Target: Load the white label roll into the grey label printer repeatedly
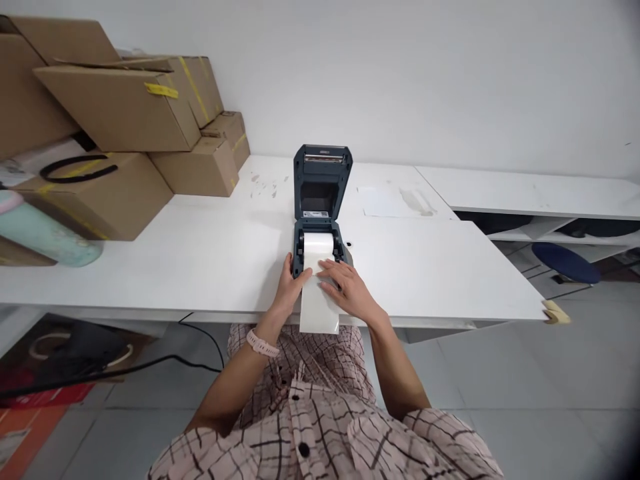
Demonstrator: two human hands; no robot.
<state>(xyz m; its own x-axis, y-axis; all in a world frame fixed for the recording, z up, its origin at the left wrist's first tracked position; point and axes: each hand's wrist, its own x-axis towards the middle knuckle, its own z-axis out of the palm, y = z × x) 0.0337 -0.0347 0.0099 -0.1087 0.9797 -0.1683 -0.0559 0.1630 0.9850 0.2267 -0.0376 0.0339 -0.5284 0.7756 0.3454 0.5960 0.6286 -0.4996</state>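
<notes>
A dark label printer stands on the white table with its lid raised. Inside it sits a white label roll, and its strip runs out over the table's front edge. My left hand is at the printer's front left corner, thumb on the strip's left edge and fingers along the casing. My right hand lies on the strip and the printer's front right side, its fingers spread and pointing left.
Cardboard boxes are stacked at the left of the white table, with a pale green bottle before them. A paper sheet lies behind the printer to the right. A blue stool stands at the right.
</notes>
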